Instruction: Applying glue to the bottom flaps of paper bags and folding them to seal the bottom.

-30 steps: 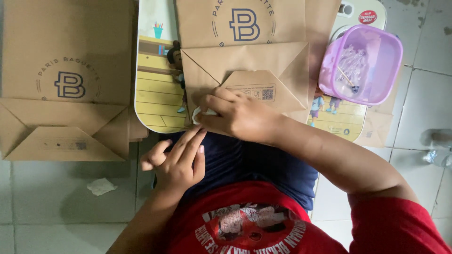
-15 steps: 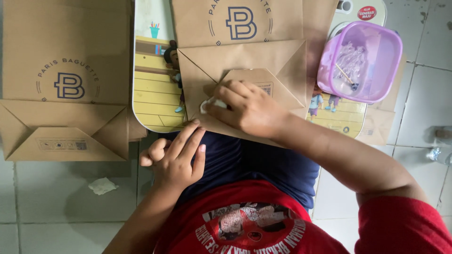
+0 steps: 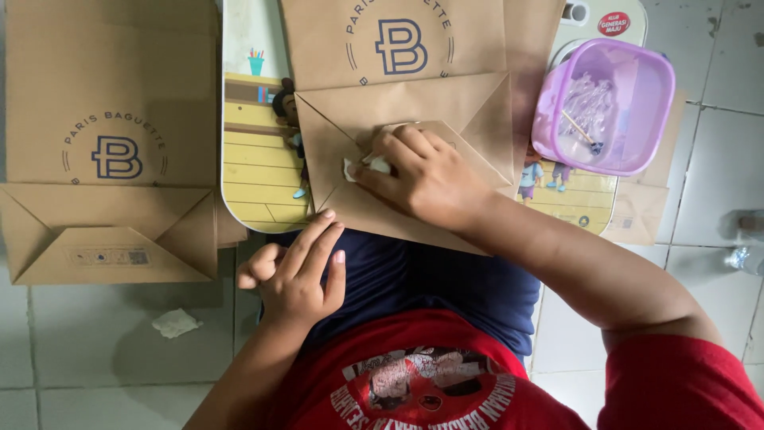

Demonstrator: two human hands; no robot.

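**Right hand pressing a white wad onto the folded bag bottom**

Nearest to me, my left hand [image 3: 296, 275] is hovering over my lap, just below the near edge of the brown paper bag [image 3: 414, 103]; its index and middle fingers are stretched out together toward that edge, the other fingers are curled in, and it is holding nothing. Whether the fingertips are touching the bag, I cannot tell.

Just beyond, my right hand [image 3: 426, 179] is lying on the bag's folded bottom flaps, its fingers bunched together and pinching a small white wad [image 3: 354, 167] flat against the paper, left of the flap's centre.

The bag is lying flat on an illustrated surface [image 3: 255, 171] that is resting across my knees. To the bag's right, a purple plastic container [image 3: 609, 107] is sitting on the same surface, with a thin stick inside it.

Well to the bag's left, a stack of paper bags [image 3: 111, 151] is lying on the tiled floor [image 3: 95, 358], with a crumpled white scrap [image 3: 176, 322] nearer to me than the stack.
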